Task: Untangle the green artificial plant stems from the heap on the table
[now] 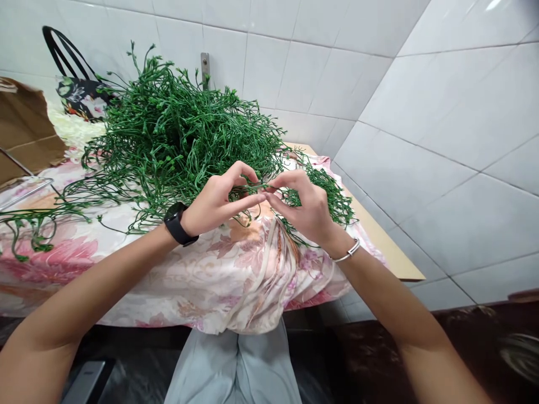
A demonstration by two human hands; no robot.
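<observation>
My left hand, with a black watch on its wrist, pinches a thin green artificial stem. From the other side my right hand has thumb and forefinger closed on the same stem, close to the left fingertips. A silver bangle sits on the right wrist. Behind my hands rises a large heap of green plastic stems with small budded tips. A smaller bunch of green stems lies to the right, partly hidden by my right hand.
A floral cloth covers the table and hangs over its front edge. At the left are a brown cardboard box, whitish flowers and a black floral bag. White tiled walls stand behind and at the right.
</observation>
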